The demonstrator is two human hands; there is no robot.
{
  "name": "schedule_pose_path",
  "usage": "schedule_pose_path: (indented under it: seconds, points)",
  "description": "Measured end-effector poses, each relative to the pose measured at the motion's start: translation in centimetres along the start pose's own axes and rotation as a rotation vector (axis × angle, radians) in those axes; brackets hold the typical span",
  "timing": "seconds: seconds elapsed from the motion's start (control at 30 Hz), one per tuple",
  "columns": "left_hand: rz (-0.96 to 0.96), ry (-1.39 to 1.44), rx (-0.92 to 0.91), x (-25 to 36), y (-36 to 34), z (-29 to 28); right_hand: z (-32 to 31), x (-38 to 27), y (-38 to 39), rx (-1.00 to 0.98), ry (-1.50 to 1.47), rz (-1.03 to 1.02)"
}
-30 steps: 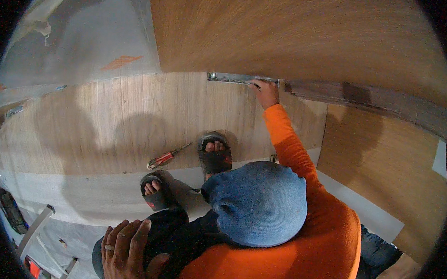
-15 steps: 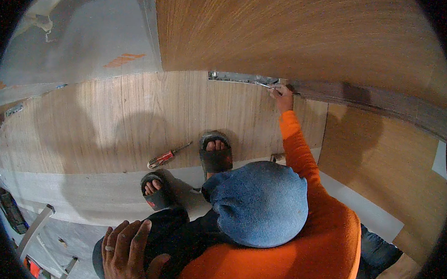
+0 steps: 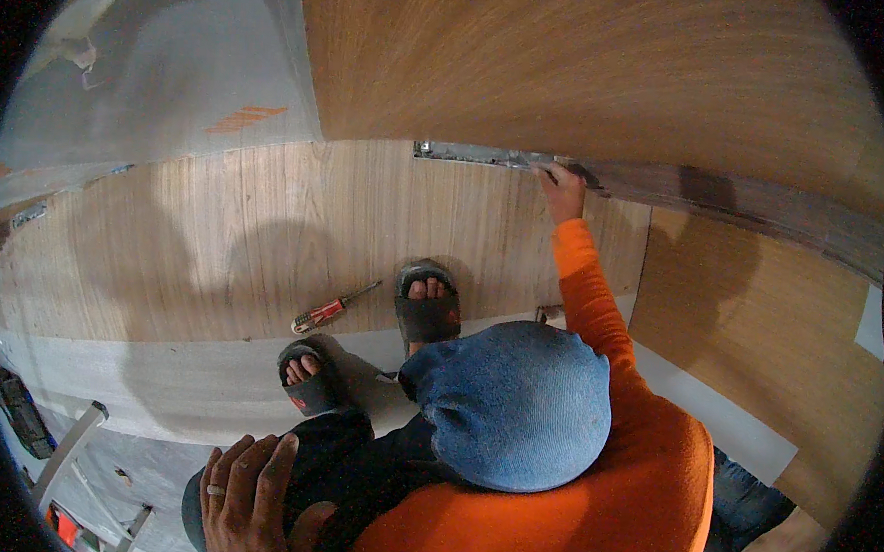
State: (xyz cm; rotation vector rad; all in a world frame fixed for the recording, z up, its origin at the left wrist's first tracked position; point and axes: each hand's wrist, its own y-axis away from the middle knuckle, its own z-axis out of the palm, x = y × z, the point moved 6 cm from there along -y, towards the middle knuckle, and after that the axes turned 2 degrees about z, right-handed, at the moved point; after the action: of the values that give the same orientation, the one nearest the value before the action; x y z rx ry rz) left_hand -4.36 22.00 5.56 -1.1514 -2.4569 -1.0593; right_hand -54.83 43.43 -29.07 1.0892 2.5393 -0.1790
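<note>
My right hand (image 3: 564,189), at the end of an orange sleeve, reaches forward to the foot of the large wood-grain panel. Its fingers are closed on a thin, shiny metal tool (image 3: 526,164) whose kind I cannot make out. The tool's tip lies along a narrow grey slot (image 3: 467,153) in the base strip under the panel. My left hand (image 3: 245,494) rests palm down on my dark-trousered left knee, fingers stretched, a ring on one. A screwdriver (image 3: 320,314) with a red and clear handle lies on the wood-grain board, left of my sandalled right foot.
A grey covered surface (image 3: 175,57) stands at the far left beside the tall panel (image 3: 570,65). My denim right knee (image 3: 515,407) rises between my feet and right arm. A wood-grain board (image 3: 745,329) lies at right. A metal frame leg (image 3: 67,449) stands lower left.
My right hand has shifted slightly to the right and turned along the slot, so less of the thin tool shows. My left hand and the screwdriver stay put.
</note>
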Motion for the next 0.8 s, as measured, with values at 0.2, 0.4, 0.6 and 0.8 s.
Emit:
schedule_pose_path:
  seconds: [0.2, 0.4, 0.6, 0.8]
  points:
    - [-0.01, 0.021, -0.007, 0.0, -0.1, -0.1, -0.9, -2.7, -0.1, 0.019, -0.024, -0.055]
    - [-0.06, 0.032, -0.092, -2.2, 0.8, 2.3, 1.1, 0.7, 0.0, -0.057, -0.226, 0.077]
    - [-0.004, 0.008, 0.005, 0.3, 0.0, 0.0, 1.9, -1.9, -0.3, -0.107, -0.263, 0.066]
    - [0.001, 0.005, -0.008, 0.0, -0.2, 0.1, 2.6, -5.4, -0.9, -0.135, -0.289, -0.073]
